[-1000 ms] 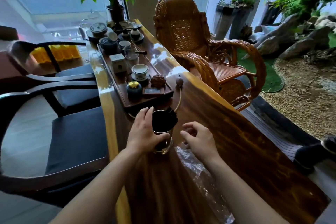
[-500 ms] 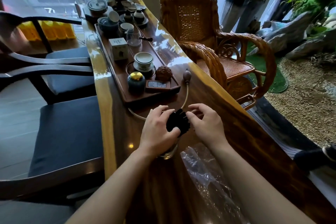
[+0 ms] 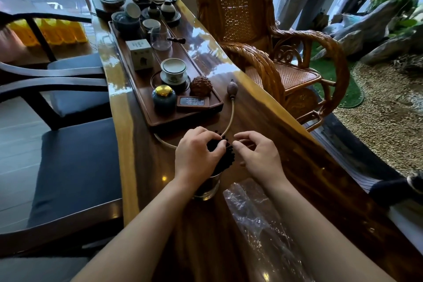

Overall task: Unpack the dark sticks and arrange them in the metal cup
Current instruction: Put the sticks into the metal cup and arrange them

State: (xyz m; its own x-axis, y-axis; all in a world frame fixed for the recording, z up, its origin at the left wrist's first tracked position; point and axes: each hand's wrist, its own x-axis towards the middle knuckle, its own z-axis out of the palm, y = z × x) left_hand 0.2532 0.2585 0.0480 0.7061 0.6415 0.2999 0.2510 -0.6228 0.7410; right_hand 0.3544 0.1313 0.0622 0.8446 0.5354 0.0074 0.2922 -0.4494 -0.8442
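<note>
A bundle of dark sticks (image 3: 225, 159) stands in the metal cup (image 3: 207, 186) on the glossy wooden table (image 3: 263, 121), fanning toward the right. My left hand (image 3: 196, 155) wraps around the tops of the sticks from the left, thumb pressed on them. Just to their right, my right hand (image 3: 259, 155) hovers with fingers curled and apart, fingertips close to the stick tops, nothing visibly held. Most of the cup is hidden behind my left wrist.
An empty clear plastic wrapper (image 3: 258, 220) lies on the table near my right forearm. A wooden tea tray (image 3: 160, 119) with cups, jars and a box sits beyond the cup, with a hose and rubber bulb (image 3: 232, 87) beside it. A rattan rocking chair (image 3: 263, 52) stands right, dark chairs (image 3: 68, 162) left.
My left hand moved from the cup's side up onto the stick tops. My right hand rose from the table to the sticks, then drew slightly right. The view tilted closer.
</note>
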